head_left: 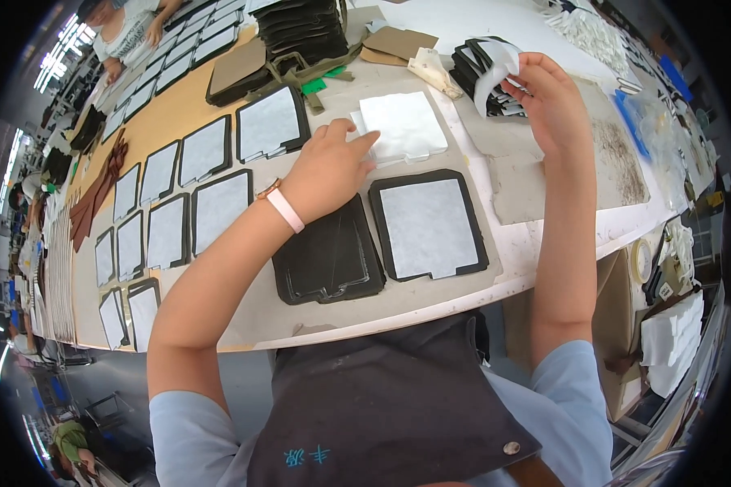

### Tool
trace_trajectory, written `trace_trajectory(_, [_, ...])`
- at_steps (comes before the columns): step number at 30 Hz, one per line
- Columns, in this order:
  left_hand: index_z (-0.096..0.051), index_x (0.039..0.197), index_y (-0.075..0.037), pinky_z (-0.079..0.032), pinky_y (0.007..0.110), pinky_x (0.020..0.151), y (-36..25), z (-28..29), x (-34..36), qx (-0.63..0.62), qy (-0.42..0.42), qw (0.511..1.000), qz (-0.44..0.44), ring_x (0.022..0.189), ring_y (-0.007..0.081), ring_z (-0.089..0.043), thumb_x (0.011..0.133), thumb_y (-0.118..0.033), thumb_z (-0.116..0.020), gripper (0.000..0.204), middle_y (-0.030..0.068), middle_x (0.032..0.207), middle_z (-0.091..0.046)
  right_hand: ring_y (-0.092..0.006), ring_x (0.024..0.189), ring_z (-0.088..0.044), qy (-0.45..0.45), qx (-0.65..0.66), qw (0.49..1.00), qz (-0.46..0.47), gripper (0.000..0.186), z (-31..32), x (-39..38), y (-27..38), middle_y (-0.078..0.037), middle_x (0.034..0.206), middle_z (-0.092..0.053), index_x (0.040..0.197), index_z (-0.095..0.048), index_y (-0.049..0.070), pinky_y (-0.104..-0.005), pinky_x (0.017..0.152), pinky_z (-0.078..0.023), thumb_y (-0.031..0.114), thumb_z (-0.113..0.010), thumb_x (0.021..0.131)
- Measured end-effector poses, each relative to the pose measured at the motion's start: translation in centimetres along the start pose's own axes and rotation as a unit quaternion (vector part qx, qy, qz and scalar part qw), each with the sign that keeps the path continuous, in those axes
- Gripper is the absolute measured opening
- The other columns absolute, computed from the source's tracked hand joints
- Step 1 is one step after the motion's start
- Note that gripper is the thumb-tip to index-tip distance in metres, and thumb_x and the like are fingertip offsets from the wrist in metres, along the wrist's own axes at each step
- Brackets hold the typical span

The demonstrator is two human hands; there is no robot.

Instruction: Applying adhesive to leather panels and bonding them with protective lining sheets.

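My right hand point(548, 101) is raised at the far right, thumb and fingers pinched on a curled white sheet point(495, 77). That sheet lies against a fanned bundle of black and white pieces point(469, 69). My left hand point(326, 166) wears a pink-strapped watch and has its fingers apart. Its fingertips are at the left edge of a stack of white sheets point(406, 126); whether they touch it I cannot tell. Below that hand lies a bare black panel point(329, 260) with a tabbed outline. To its right sits a black panel carrying a white sheet point(429, 223).
Rows of black panels with white sheets point(219, 211) cover the table's left side. A tall dark stack point(300, 32) stands behind, with brown boards point(398, 46) beside it. A stained grey sheet point(577, 162) lies at right. Another person point(130, 36) is at the far left.
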State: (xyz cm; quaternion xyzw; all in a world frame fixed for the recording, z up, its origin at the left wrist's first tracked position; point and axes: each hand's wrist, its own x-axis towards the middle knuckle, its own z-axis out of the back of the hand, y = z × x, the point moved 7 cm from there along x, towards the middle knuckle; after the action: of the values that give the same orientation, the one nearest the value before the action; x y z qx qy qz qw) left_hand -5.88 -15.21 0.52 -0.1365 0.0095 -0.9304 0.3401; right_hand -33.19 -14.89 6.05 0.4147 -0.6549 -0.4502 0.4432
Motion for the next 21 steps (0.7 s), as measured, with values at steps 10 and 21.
trace_trajectory(10, [-0.047, 0.139, 0.001, -0.049, 0.033, 0.097, -3.4, 4.1, -6.5, -0.801, -0.002, 0.563, 0.203, 0.113, 0.0158, -0.059, 0.101, -0.022, -0.057, 0.046, 0.0081, 0.129, -0.059, -0.0252, 0.128, -0.048, 0.204, -0.373, 0.858, 0.288, 0.027, -15.5, -14.8, 1.0, -0.009, 0.128, -0.055, 0.103, -0.060, 0.009, -0.0419, 0.103, -0.042, 0.012, -0.074, 0.080])
trace_trajectory(21, [-0.043, 0.141, 0.000, -0.048, 0.030, 0.094, 0.3, 3.7, -13.2, -0.710, -0.020, 0.654, 0.259, 0.110, 0.0134, -0.058, 0.096, -0.010, -0.062, 0.050, 0.0064, 0.122, -0.062, -0.0093, 0.073, -0.066, 0.358, -0.112, 0.900, -0.220, 0.016, -16.8, -14.2, -6.4, -0.004, 0.084, -0.068, 0.104, -0.061, 0.003, -0.0230, 0.063, -0.052, 0.014, -0.066, 0.093])
